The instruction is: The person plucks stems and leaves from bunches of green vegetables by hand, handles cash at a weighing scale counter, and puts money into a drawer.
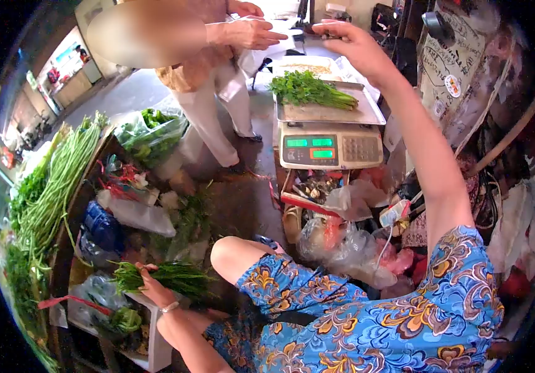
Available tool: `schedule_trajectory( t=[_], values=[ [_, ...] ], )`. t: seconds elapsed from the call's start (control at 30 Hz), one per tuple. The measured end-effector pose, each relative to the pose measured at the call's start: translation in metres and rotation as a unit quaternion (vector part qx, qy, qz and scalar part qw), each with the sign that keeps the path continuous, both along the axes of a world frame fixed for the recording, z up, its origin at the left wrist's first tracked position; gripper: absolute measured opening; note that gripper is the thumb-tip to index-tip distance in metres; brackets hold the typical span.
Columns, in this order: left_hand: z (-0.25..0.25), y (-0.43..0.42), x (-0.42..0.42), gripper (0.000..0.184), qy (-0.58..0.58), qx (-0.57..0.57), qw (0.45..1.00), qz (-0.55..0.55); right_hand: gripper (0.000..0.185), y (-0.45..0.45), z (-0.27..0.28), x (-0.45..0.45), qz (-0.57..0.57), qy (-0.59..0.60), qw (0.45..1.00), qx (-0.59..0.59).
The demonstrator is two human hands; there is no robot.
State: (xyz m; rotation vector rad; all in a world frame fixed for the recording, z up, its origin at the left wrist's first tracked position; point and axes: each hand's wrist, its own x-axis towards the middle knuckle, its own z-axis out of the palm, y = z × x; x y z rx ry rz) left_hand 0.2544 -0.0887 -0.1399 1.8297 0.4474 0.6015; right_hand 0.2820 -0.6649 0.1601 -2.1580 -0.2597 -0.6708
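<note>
My left hand (150, 287) is closed around a bunch of thin green stalks (180, 280), low at the left beside my knee. Raised and stretched forward, my right hand (356, 51) is above the far end of the scale, its fingers pointing left. Something small and dark shows between its fingers and thumb; I cannot make out what. Another person's hand (252, 33) reaches towards it, a short gap away. Below my right hand, a bunch of leafy green herbs (314, 90) lies on the metal tray (367, 115) of a digital scale (330, 149) with lit green displays.
Long green beans (62, 193) and other greens line the stall's left edge. A plastic bag of leafy greens (149, 133) sits farther back. Clear plastic bags (323, 239) crowd the space below the scale. A white stool-like stand (158, 336) is under my left hand.
</note>
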Motion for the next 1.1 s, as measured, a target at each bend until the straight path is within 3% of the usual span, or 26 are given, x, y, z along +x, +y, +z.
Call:
schedule_trajectory(
  t=[0.03,0.07,0.17,0.23,0.33,0.43,0.47,0.53,0.57,0.63,0.7,0.77,0.8,0.83,0.9,0.93,1.0,1.03,1.1],
  values=[
    [0.002,-0.003,-0.002,0.039,0.008,0.023,1.0,0.017,0.035,0.011,-0.003,-0.009,-0.039,-0.054,0.997,-0.043],
    [0.005,-0.006,-0.002,0.04,-0.024,-0.073,0.997,-0.012,0.034,0.022,-0.009,-0.015,-0.021,-0.055,0.998,-0.036],
    [0.018,-0.01,0.0,0.039,-0.022,-0.213,0.976,-0.041,0.031,0.071,-0.036,-0.026,0.061,0.024,0.998,-0.019],
    [0.018,-0.012,0.001,0.038,-0.076,-0.151,0.984,-0.048,0.029,0.102,-0.054,-0.018,0.149,0.03,0.987,-0.05],
    [0.04,-0.024,-0.003,0.033,-0.074,-0.26,0.963,-0.004,0.03,0.168,-0.07,-0.017,0.222,0.061,0.972,-0.05],
    [0.037,-0.008,0.0,0.034,-0.087,-0.224,0.971,-0.021,0.032,0.227,-0.091,0.005,0.306,0.092,0.947,-0.037],
    [0.046,-0.007,-0.001,0.035,-0.066,-0.241,0.968,-0.018,0.032,0.249,-0.098,0.016,0.333,0.142,0.932,-0.031],
    [0.043,0.006,0.001,0.035,-0.08,-0.142,0.986,-0.022,0.032,0.293,-0.107,0.025,0.358,0.187,0.914,-0.05],
    [0.04,0.011,0.007,0.033,-0.127,-0.233,0.964,-0.03,0.032,0.311,-0.113,0.03,0.369,0.199,0.907,-0.048],
    [0.042,0.026,0.01,0.035,-0.105,-0.23,0.964,-0.085,0.032,0.347,-0.137,0.048,0.405,0.34,0.849,-0.002],
    [0.054,0.034,0.014,0.034,-0.102,-0.257,0.958,-0.078,0.038,0.382,-0.174,0.066,0.465,0.361,0.805,0.067],
    [0.062,0.035,0.022,0.033,-0.092,-0.288,0.95,-0.076,0.049,0.407,-0.209,0.075,0.487,0.342,0.803,0.027],
    [0.061,0.037,0.028,0.031,-0.109,-0.319,0.939,-0.076,0.071,0.417,-0.228,0.073,0.482,0.323,0.813,0.041],
    [0.06,0.016,0.025,0.029,-0.127,-0.335,0.93,-0.079,0.089,0.401,-0.241,0.057,0.411,0.247,0.872,-0.098],
    [0.066,0.004,0.023,0.029,-0.136,-0.366,0.913,-0.122,0.092,0.402,-0.258,0.043,0.371,0.194,0.88,-0.225],
    [0.064,0.004,0.025,0.03,-0.132,-0.379,0.906,-0.132,0.092,0.404,-0.259,0.048,0.368,0.202,0.881,-0.218],
    [0.068,0.003,0.027,0.031,-0.127,-0.39,0.901,-0.143,0.08,0.406,-0.255,0.065,0.454,0.344,0.796,-0.204],
    [0.071,0.003,0.027,0.033,-0.1,-0.398,0.903,-0.13,0.058,0.402,-0.276,0.078,0.515,0.36,0.775,-0.07],
    [0.076,0.003,0.028,0.034,-0.077,-0.4,0.906,-0.112,0.034,0.394,-0.275,0.095,0.539,0.395,0.743,0.032]
  ],
)
